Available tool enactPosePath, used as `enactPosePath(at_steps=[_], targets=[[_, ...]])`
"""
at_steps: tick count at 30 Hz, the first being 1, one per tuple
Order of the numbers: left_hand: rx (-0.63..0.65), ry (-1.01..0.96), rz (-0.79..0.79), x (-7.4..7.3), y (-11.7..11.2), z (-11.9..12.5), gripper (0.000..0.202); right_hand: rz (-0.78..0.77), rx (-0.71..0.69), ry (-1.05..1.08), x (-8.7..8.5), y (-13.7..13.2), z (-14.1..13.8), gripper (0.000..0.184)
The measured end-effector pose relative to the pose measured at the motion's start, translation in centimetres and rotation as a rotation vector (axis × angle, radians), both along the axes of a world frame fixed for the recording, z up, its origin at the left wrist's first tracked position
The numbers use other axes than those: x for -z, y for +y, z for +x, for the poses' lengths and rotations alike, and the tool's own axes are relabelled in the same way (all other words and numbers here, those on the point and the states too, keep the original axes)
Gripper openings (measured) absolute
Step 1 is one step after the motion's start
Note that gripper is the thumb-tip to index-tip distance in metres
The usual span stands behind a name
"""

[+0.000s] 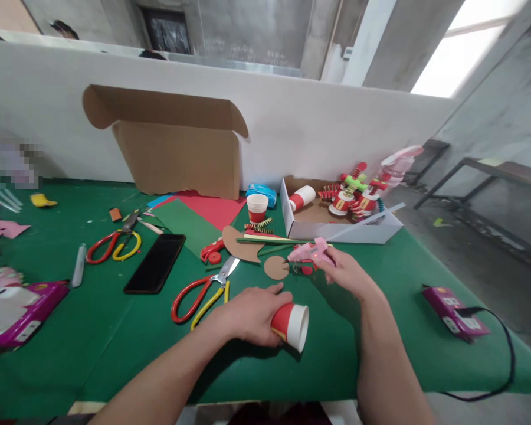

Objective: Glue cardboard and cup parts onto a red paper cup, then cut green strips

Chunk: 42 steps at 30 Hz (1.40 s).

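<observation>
My left hand (248, 313) grips a red paper cup (291, 324) lying on its side, white inside facing right. My right hand (347, 271) holds a pink glue gun (310, 252) just above the green table (363, 348), its nozzle pointing left. A brown paper disc (276, 267) lies on the table between the two hands. A larger brown cut paper shape (241, 244) lies just beyond it.
Red-and-yellow scissors (200, 295) lie left of the cup, a second pair (114, 244) and a black phone (155, 262) farther left. A white box (336, 227) of finished cup crafts stands behind, an open cardboard box (177, 147) at the wall. A purple power adapter (454, 313) sits right.
</observation>
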State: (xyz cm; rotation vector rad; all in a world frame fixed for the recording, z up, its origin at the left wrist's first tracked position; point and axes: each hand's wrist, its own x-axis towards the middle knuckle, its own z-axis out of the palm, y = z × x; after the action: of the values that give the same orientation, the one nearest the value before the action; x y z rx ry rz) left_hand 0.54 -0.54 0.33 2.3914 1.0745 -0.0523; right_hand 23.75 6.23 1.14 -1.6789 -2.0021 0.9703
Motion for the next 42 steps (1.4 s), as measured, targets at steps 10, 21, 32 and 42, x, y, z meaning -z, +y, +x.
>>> enactPosePath(at_steps=[10,21,32,42], targets=[[0.024,-0.019,0.009,0.2,0.1,-0.2,0.045,-0.014,0.156,0.248,-1.0,0.0,0.0,0.034],[0.037,-0.023,0.011,0.5,0.2,-0.2,0.047,0.134,0.237,-0.086,1.5,-0.7,9.0,0.047],[-0.348,-0.413,0.004,0.4,2.1,-2.6,0.058,0.388,0.332,-0.548,1.6,-0.6,6.7,0.029],[-0.912,-0.688,0.279,0.1,3.8,-4.4,0.051,0.19,-0.205,-0.388,2.2,1.4,-6.5,0.069]])
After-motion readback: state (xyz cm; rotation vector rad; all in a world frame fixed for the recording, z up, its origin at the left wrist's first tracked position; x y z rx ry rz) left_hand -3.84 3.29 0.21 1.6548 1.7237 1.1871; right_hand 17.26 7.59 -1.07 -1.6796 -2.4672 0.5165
